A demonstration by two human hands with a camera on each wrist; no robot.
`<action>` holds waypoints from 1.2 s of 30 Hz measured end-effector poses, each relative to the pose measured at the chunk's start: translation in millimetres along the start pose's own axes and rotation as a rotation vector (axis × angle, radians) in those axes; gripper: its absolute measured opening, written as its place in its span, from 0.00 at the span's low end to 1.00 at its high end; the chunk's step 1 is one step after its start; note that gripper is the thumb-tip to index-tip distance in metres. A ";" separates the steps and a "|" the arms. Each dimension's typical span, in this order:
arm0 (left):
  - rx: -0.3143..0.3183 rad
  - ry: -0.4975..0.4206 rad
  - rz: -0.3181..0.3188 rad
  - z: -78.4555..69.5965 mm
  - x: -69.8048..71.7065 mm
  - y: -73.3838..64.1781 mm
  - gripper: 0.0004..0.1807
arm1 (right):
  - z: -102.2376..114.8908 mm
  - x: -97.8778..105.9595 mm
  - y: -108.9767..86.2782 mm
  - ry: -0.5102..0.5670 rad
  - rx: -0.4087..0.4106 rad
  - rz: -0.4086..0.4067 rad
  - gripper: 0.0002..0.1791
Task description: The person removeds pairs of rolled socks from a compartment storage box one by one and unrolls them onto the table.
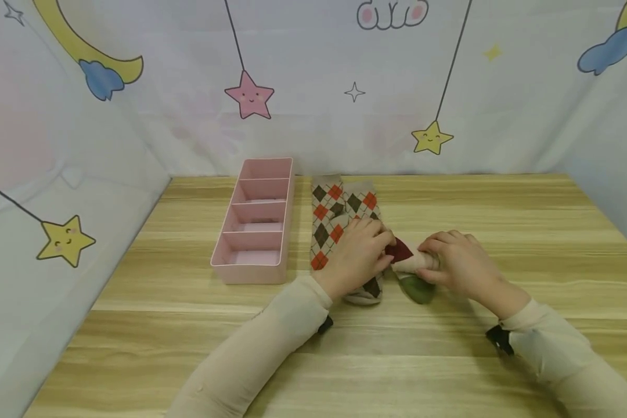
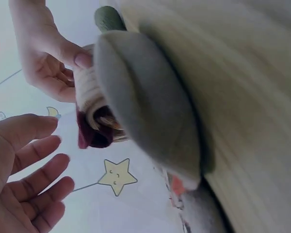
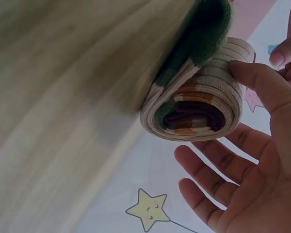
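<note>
A cream ribbed sock roll [image 1: 409,265] with dark red and green parts lies on the table; whether it is one sock or two I cannot tell. My right hand [image 1: 462,264] holds it, thumb on the near side and fingers behind. Coiled layers of green, orange and dark red show at the roll's end [image 3: 196,116]. My left hand [image 1: 357,252] hovers over two flat argyle socks [image 1: 321,229], near the dark red tip. In the left wrist view its fingers [image 2: 48,170] are loosely spread, apart from the roll. A grey argyle sock toe [image 2: 140,102] partly blocks that view.
Left of the argyle socks stands a pink box [image 1: 251,274] divided into several compartments in a row. The wood-grain table [image 1: 501,209] meets a white cloth backdrop [image 1: 313,133] printed with stars and moons at the back and sides.
</note>
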State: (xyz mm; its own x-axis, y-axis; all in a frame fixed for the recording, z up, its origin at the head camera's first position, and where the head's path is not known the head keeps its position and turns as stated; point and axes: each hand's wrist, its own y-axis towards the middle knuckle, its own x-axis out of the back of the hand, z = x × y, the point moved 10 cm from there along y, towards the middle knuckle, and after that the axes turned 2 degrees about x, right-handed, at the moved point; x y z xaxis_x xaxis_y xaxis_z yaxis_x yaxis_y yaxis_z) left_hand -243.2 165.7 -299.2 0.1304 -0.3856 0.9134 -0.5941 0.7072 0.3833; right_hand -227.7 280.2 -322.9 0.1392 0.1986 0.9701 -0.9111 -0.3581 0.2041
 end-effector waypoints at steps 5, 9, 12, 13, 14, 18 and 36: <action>-0.017 0.020 0.057 -9.0 -2.2 -6.0 0.09 | -2.3 -1.3 3.9 0.020 -0.028 0.044 0.20; -0.037 0.044 0.198 -19.1 -18.3 -10.8 0.11 | -4.8 -1.5 5.9 0.031 -0.059 0.075 0.19; -0.031 0.034 0.298 -23.8 -31.7 -14.0 0.13 | -6.4 -0.8 7.6 0.034 -0.071 0.083 0.18; -0.023 0.022 0.325 -24.5 -35.4 -15.0 0.14 | -7.4 -0.9 7.9 0.034 -0.077 0.088 0.18; -0.015 0.007 0.347 -25.0 -38.4 -16.0 0.15 | -7.8 -0.8 8.2 0.037 -0.079 0.091 0.18; 0.027 -0.014 0.414 -22.9 -47.6 -20.2 0.20 | -9.2 -1.9 9.7 0.046 -0.087 0.113 0.18; -0.102 0.116 0.423 -29.6 -61.2 -20.3 0.18 | -6.6 -0.6 16.4 -0.030 -0.048 0.124 0.24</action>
State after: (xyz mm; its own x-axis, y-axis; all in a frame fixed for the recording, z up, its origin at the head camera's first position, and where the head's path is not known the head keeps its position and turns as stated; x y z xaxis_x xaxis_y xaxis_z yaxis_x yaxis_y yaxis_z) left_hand -215.6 192.5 -358.8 -0.0157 0.0151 0.9998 -0.5337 0.8454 -0.0211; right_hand -245.4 280.3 -321.0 0.0357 0.1279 0.9911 -0.9393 -0.3343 0.0769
